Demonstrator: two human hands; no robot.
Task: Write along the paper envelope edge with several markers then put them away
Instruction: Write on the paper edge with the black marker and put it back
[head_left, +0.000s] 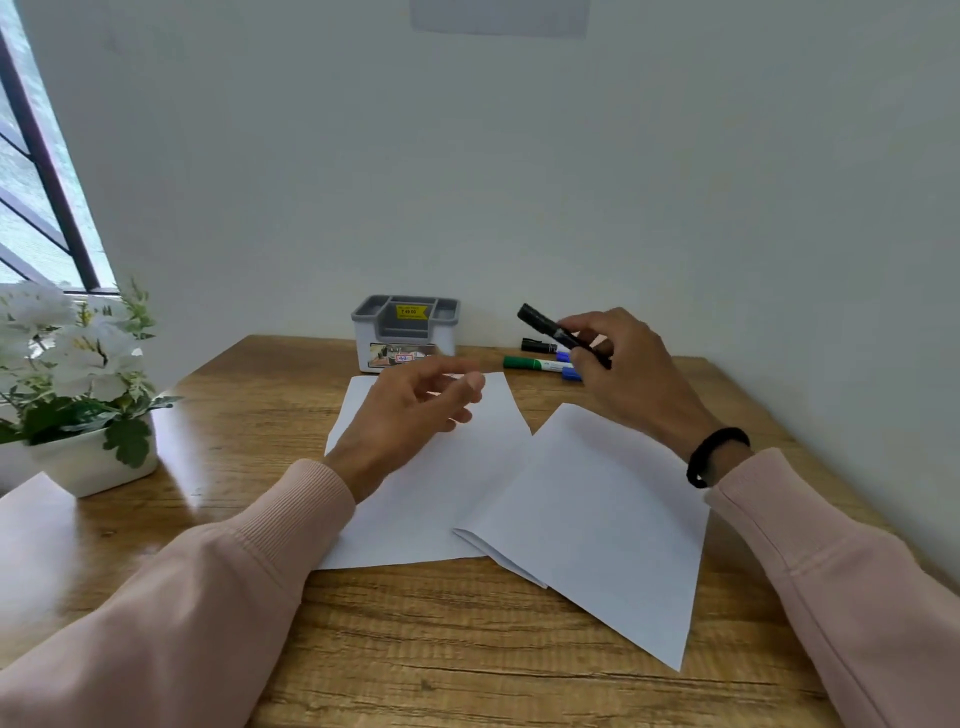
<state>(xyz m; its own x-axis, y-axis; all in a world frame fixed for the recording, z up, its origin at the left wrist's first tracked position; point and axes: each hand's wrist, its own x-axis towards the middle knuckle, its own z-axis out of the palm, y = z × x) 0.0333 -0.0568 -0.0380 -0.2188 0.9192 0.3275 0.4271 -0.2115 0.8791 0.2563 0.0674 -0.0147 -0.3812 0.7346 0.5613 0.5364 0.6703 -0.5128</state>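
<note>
My right hand (626, 371) grips a black marker (550, 327), lifted above the desk with its cap end pointing up and left. My left hand (415, 405) hovers over a flat white sheet (415, 499), fingers loosely spread and holding nothing. A folded white paper envelope (597, 519) lies to the right, overlapping that sheet. Behind my right hand, on the desk, lie a green-capped marker (527, 362), another black marker (537, 345) and blue marker ends (570, 372), partly hidden by my fingers.
A grey and white desk organiser (405, 332) stands at the back against the wall. A white pot of white flowers (78, 395) sits at the left on the wooden desk (467, 649). Another paper corner (36, 499) shows at far left.
</note>
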